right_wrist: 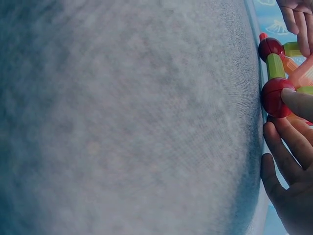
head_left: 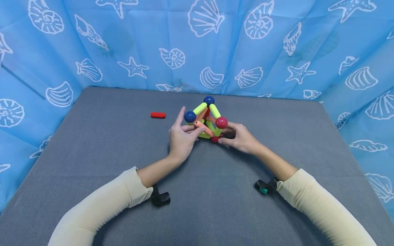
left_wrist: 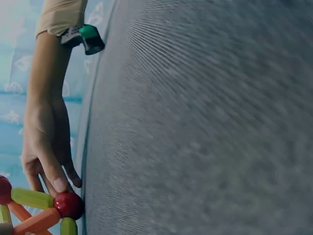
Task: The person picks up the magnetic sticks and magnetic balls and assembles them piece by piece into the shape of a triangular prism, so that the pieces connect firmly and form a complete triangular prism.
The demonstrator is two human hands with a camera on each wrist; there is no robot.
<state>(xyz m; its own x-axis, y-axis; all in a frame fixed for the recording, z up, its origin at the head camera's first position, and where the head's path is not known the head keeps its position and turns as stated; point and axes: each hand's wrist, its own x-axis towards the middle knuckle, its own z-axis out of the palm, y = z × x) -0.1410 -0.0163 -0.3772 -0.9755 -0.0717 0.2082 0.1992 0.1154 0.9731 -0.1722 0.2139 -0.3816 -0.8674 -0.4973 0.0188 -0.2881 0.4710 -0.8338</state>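
Note:
A framework of magnetic sticks and balls stands on the table, with yellow-green sticks [head_left: 215,111], two blue balls [head_left: 190,117] and red balls [head_left: 221,122] at its corners. My left hand [head_left: 180,141] pinches an orange stick [head_left: 204,128] between thumb and fingers on the near side. That stick slants down to the lower red ball [head_left: 215,139]. My right hand [head_left: 243,138] holds this lower ball, its thumb on the ball [right_wrist: 276,98] in the right wrist view and other fingers behind. More orange sticks show inside the framework, partly hidden.
A loose red stick [head_left: 158,115] lies on the grey tabletop [head_left: 123,143], left of the framework. Behind the table hangs a blue curtain [head_left: 147,30] with white shell prints. Black wrist devices [head_left: 160,198] are worn at both cuffs.

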